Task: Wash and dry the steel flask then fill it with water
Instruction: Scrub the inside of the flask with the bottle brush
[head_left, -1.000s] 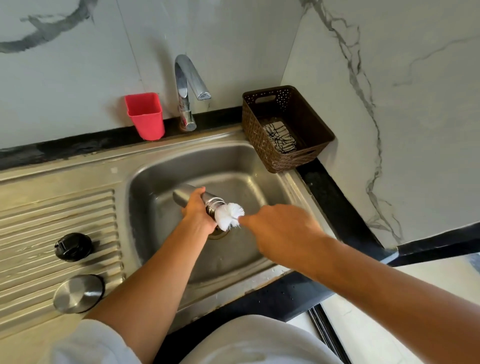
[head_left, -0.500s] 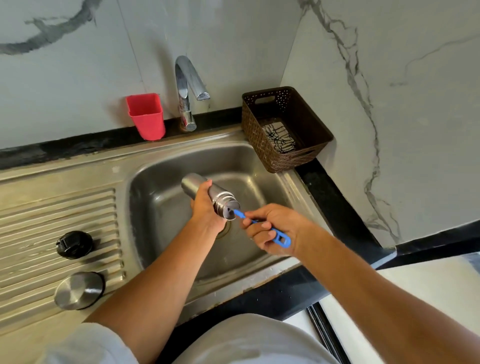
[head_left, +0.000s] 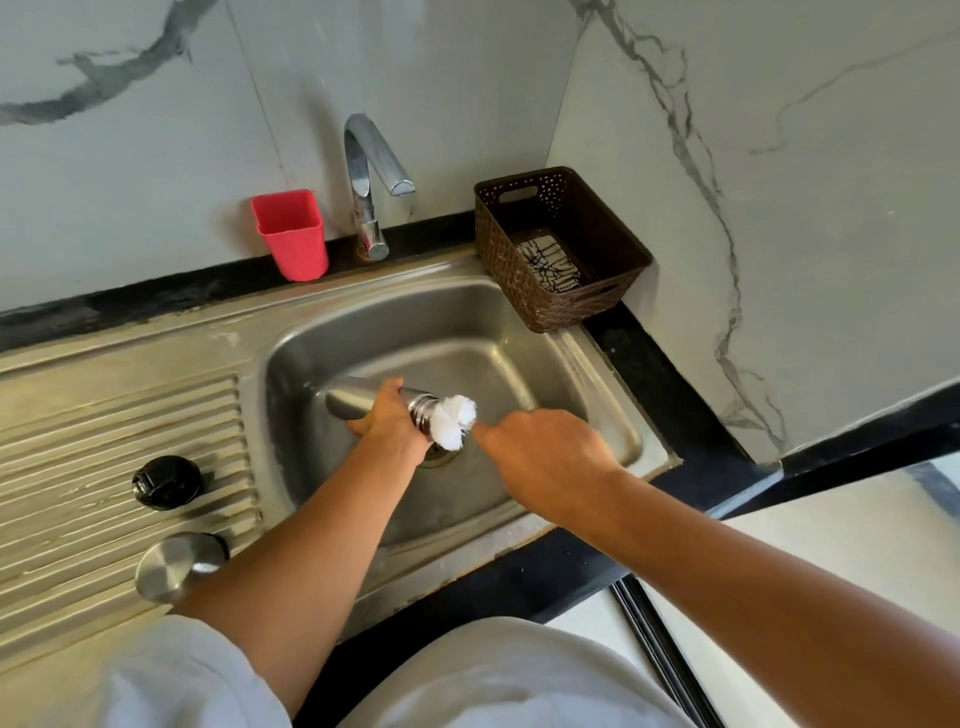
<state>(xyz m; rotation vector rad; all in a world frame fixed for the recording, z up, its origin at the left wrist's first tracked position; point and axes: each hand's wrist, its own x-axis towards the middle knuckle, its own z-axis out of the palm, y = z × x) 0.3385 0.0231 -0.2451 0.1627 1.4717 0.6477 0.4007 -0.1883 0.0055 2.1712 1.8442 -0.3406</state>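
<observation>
Brush pulls back out to the flask mouth over the sink, right hand gripping it, left hand clasping the flask.

Count: 1 steel flask, 1 white brush, 2 hands (left hand, right hand), 2 caps lower left (black cap, steel cap), 1 red cup, 1 tap, 1 brown basket, 1 cloth, 1 sink.

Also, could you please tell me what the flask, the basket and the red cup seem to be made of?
Flask: brushed steel, going by its dull grey sheen. Basket: probably brown plastic moulded like wicker; perforated rim, cut-out handles. Red cup: likely matte plastic, evenly coloured, no shine.
</observation>
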